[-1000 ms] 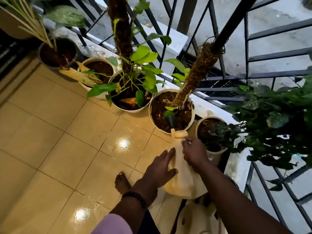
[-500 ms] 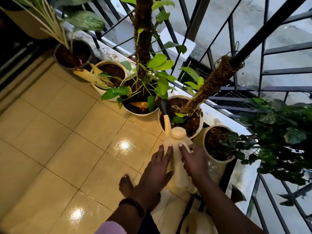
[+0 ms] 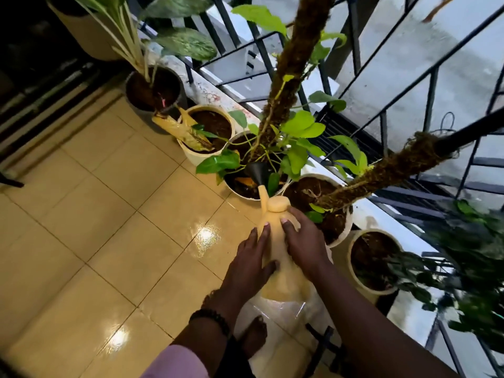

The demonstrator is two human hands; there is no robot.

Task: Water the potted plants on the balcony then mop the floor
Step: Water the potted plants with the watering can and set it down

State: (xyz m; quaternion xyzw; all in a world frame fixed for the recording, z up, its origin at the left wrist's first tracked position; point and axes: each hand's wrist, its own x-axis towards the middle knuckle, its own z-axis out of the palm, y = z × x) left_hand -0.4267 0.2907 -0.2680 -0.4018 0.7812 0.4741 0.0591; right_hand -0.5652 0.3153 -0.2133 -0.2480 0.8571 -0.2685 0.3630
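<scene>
Two-handed grip on the watering can: left hand flat against its left flank, fingers spread and pointing up the body; right hand wrapped over the right shoulder, fingertips near the lid knob. Both closed on the can, neither free. Can tilted forward, held low over the tiled floor, close in front of a bare foot. Long axis running away from the hands toward the railing, thin spout rising from the neck to a black rose (dark cone, flared mouth). Rose reaching over the rim of the pothos pot, among green leaves, soil directly beyond it. Mossy-pole pot just right of the can, nearer the right hand. Can pale cream, smooth, matte, rounded like a jug. No stream discernible at the rose. Likely step: tip further and pour here, then move along the row.
</scene>
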